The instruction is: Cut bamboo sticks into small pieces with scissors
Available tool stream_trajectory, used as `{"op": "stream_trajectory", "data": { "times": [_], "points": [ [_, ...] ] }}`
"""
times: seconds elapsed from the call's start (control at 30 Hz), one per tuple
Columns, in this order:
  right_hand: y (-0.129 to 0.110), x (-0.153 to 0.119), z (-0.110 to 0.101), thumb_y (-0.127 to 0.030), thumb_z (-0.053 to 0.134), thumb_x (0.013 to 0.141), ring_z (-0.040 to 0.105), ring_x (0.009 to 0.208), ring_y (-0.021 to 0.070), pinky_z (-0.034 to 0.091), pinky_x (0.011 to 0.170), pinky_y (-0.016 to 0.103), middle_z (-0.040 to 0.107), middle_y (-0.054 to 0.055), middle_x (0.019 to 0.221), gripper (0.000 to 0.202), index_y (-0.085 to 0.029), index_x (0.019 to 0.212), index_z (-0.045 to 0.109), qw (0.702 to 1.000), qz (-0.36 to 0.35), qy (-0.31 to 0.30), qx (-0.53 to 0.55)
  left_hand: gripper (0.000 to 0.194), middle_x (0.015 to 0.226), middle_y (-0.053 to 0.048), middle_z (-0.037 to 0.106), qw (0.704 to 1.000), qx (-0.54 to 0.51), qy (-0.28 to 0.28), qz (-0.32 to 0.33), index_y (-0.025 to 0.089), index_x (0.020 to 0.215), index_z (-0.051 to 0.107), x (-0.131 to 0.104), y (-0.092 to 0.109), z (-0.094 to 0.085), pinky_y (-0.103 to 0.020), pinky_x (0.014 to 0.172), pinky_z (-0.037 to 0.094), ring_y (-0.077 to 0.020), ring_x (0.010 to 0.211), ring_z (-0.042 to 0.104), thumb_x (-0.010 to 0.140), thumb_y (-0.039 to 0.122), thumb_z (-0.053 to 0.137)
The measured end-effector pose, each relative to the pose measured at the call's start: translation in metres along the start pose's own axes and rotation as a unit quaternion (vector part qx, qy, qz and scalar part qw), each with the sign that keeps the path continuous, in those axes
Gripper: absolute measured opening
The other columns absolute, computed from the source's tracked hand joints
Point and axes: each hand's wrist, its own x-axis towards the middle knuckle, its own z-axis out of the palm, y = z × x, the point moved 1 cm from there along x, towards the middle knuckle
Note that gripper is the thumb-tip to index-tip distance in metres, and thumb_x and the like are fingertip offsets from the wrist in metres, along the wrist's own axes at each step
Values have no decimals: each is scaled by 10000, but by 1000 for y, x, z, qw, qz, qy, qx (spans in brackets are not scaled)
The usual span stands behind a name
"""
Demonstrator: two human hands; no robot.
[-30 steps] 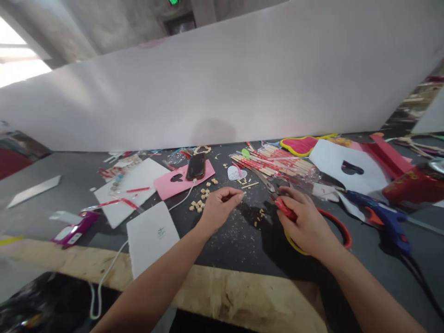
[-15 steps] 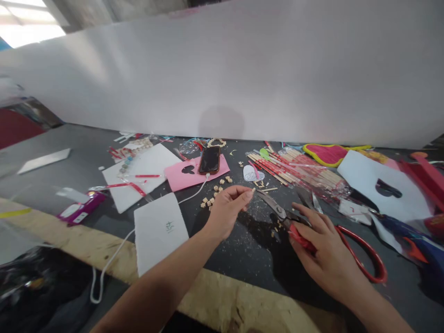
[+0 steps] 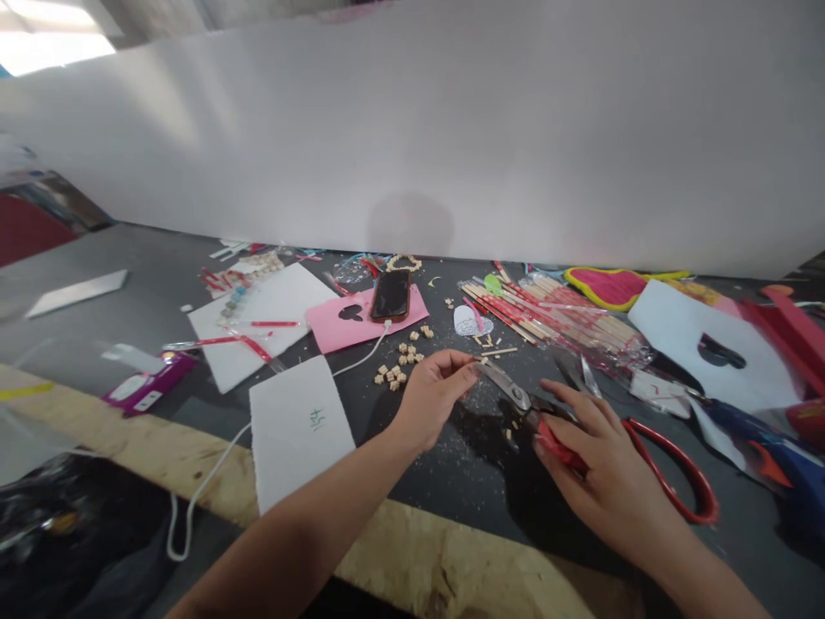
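My left hand (image 3: 430, 402) pinches a small pale wooden piece (image 3: 483, 360) between thumb and forefinger, most of it hidden by the fingers. Gripped in my right hand (image 3: 602, 468) are hand shears (image 3: 509, 389) with grey metal blades and red handles. Their blade tips meet the left fingertips at the wooden piece. Under and beside the right hand lie large scissors with red handles (image 3: 699, 490). Small wooden clusters (image 3: 390, 376) sit on the dark table just beyond the left hand. A thin stick (image 3: 499, 351) and short offcuts (image 3: 509, 433) lie around the shears.
A phone (image 3: 390, 295) with a white cable rests on pink card (image 3: 326, 327). Bundled wooden sticks (image 3: 567, 318) in red-and-clear wrapping lie behind the right hand. A blue glue gun (image 3: 748, 430) is at right, white sheets (image 3: 300, 430) at left. A white panel (image 3: 412, 129) stands behind.
My left hand has shifted slightly right and down, staying at the shears' tips. The wooden piece now sits closer against the blades. The right hand keeps its hold, nearly still.
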Motion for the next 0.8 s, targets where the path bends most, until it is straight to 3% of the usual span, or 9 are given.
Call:
{"op": "stream_trajectory", "data": {
  "times": [0.43, 0.8],
  "points": [
    [-3, 0, -3, -278, 454, 807, 475, 1090, 195, 425, 877, 351, 515, 97, 1168, 105, -213, 814, 536, 998, -3, -50, 29, 189, 571, 30, 468, 1000, 10, -26, 8, 121, 752, 598, -2, 2, -1, -192, 504, 283, -54, 518, 379, 695, 299, 628],
    [-2, -1, 1, -282, 448, 814, 436, 1130, 209, 411, 889, 368, 479, 98, 1209, 102, -217, 864, 509, 997, -19, -69, -20, 186, 574, 35, 506, 999, 36, -1, 22, 127, 740, 617, -5, 6, 2, -193, 518, 282, -56, 529, 394, 680, 302, 636]
  ]
}}
